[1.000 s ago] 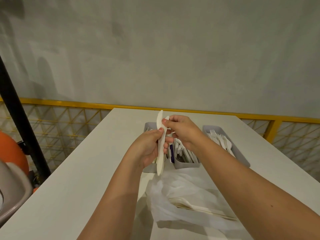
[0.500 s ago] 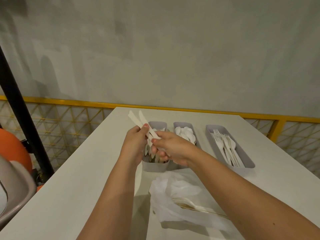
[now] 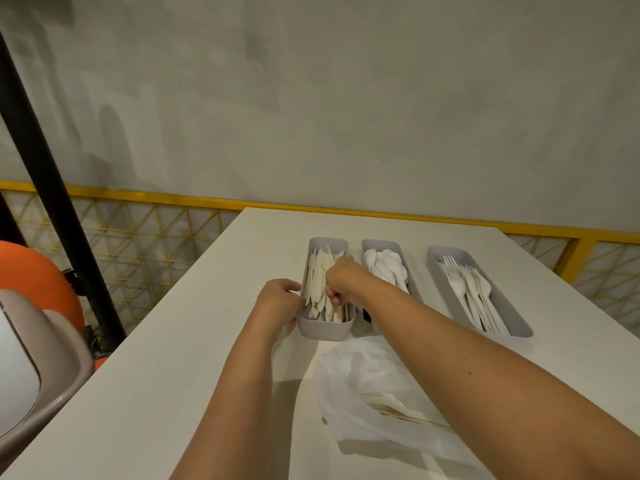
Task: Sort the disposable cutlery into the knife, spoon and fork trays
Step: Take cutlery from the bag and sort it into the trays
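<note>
Trays on the tabletop [image 3: 207,341]: three, grey, in one row toward the far edge, namely one knife tray [image 3: 325,332], one spoon tray [image 3: 379,244] and one fork tray [image 3: 519,331]. Contents: the knives [image 3: 320,278], spoons [image 3: 386,263] and forks [image 3: 467,289] each lie in one overlapping heap of several pieces, so no exact count can be read. Further items: one clear plastic bag [image 3: 349,382] toward the near edge holding a few pieces of cutlery [image 3: 391,407], number unreadable through the film; and two hands, one left hand [image 3: 277,299] and one right hand [image 3: 341,282], both at the knife tray.
</note>
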A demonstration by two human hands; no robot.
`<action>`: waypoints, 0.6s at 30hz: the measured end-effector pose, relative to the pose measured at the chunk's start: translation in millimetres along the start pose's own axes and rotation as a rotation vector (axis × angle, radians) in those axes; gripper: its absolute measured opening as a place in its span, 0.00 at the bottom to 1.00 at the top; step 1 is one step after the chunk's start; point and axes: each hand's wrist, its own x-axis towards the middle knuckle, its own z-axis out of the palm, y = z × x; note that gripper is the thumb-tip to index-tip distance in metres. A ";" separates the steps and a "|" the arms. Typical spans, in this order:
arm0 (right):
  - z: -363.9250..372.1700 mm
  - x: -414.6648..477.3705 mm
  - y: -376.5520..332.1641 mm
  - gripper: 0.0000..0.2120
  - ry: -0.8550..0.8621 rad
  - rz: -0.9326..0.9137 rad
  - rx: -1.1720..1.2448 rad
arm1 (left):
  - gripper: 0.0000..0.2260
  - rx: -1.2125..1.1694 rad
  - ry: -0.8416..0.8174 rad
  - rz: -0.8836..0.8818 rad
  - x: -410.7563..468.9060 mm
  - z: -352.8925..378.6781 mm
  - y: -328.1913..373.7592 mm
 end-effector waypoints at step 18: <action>-55.7 -61.9 21.8 0.10 -0.138 -0.241 -0.386 | 0.16 0.059 0.078 0.020 -1.5 0.4 3.4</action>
